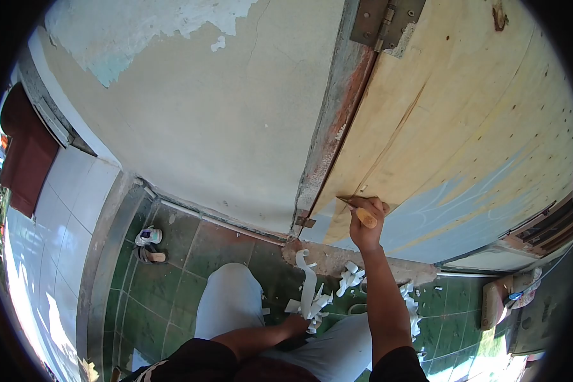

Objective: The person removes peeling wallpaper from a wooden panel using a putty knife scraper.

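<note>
My right hand (367, 229) is closed around the rounded wooden handle of a scraper (365, 218), its thin dark blade mostly edge-on. The blade's tip meets the wooden door (426, 127) low near the hinge side. Pale bare wood covers most of the door, while light blue-grey paint (420, 219) covers a lower patch. My left hand (294, 326) is low between my knees, beside curled white peelings (309, 290). Its fingers are too small and partly hidden to show whether they grip anything.
A metal hinge (385, 25) joins the door to its worn frame (331, 121). Left of it stands a wall (223, 127) with flaking paint. Shoes (149, 237) and a sandal (149, 254) lie on the green tiled floor (149, 286). A sack (495, 299) stands at right.
</note>
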{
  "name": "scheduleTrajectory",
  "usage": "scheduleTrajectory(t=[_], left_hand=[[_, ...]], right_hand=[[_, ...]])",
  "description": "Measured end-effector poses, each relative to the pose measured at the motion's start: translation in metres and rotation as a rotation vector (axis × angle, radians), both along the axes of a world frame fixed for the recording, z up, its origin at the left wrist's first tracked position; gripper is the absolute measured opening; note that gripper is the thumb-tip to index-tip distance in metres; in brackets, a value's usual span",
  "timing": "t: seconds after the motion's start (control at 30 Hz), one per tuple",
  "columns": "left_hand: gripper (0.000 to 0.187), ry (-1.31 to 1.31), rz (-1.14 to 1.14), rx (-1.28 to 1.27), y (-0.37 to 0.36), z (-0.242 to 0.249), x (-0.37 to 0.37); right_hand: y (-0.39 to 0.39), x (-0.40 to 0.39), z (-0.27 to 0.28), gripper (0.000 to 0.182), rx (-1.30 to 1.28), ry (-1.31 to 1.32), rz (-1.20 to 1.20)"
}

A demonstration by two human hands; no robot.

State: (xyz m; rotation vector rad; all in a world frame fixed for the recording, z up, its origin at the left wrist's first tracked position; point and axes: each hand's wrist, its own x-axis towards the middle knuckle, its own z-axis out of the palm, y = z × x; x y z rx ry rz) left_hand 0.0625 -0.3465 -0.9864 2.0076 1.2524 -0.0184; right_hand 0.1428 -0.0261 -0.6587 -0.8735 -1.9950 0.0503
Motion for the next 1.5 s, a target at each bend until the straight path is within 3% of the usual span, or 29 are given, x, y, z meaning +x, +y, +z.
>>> scheduleTrajectory(t=[0.1,0.2,0.3,0.4,0.6,0.7,0.8,0.9,1.0,1.1,1.17,1.23,1.3,1.33,1.43,1.5], left_hand=[[0.032,0.042,0.123,-0.111,0.006,0.032,0.002],[0.025,0.034,0.118,0.007,0.009,0.048,-0.004],[0.019,0.167,-0.052,-0.065,0.022,0.055,-0.005],[0.015,0.126,0.043,0.294,0.015,0.057,-0.006],[0.023,0.154,-0.177,0.263,0.017,0.068,-0.005],[0.034,-0.046,0.237,-0.286,0.010,0.031,0.007],[0.046,0.007,-0.147,-0.150,0.016,0.022,0.001],[0.052,-0.078,0.006,-0.054,0.017,0.028,0.001],[0.054,-0.112,-0.085,0.213,0.035,0.088,-0.012],[0.051,-0.310,0.262,0.193,0.070,0.113,-0.015],[0.044,-0.620,0.601,0.312,0.119,0.127,-0.023],[0.035,-0.760,0.853,0.480,0.179,0.163,-0.035],[0.028,-0.862,0.994,0.609,0.230,0.212,-0.047],[0.025,-0.849,1.051,0.619,0.245,0.241,-0.052],[0.024,-0.767,1.134,0.452,0.276,0.276,-0.068],[0.025,-0.800,1.167,0.376,0.281,0.285,-0.069]], right_hand=[[0.000,0.006,0.006,0.025,0.059,-0.075,0.053],[0.003,0.008,0.004,0.030,0.024,-0.091,0.054],[0.000,0.001,-0.004,0.037,0.019,-0.040,-0.009],[0.003,0.005,0.001,0.031,0.105,-0.102,0.049],[0.002,0.002,-0.007,0.028,0.076,-0.053,-0.002],[0.001,0.005,0.000,0.034,0.070,-0.097,0.053],[0.004,0.013,0.002,0.031,0.061,-0.153,0.094],[0.001,0.004,-0.001,0.026,0.023,-0.015,0.000],[-0.005,0.001,0.014,0.024,0.089,-0.077,0.039],[-0.003,0.012,0.016,0.019,0.040,-0.185,0.084],[-0.007,0.016,0.012,0.015,-0.068,-0.040,0.078],[-0.008,0.016,0.016,0.012,-0.207,0.152,0.115],[-0.014,0.015,0.030,0.011,-0.389,0.392,0.186],[-0.018,0.019,0.041,0.011,-0.388,0.377,0.172],[-0.025,0.031,0.102,0.012,-0.109,0.144,0.060],[-0.020,0.036,0.121,0.010,-0.041,0.131,0.001]])
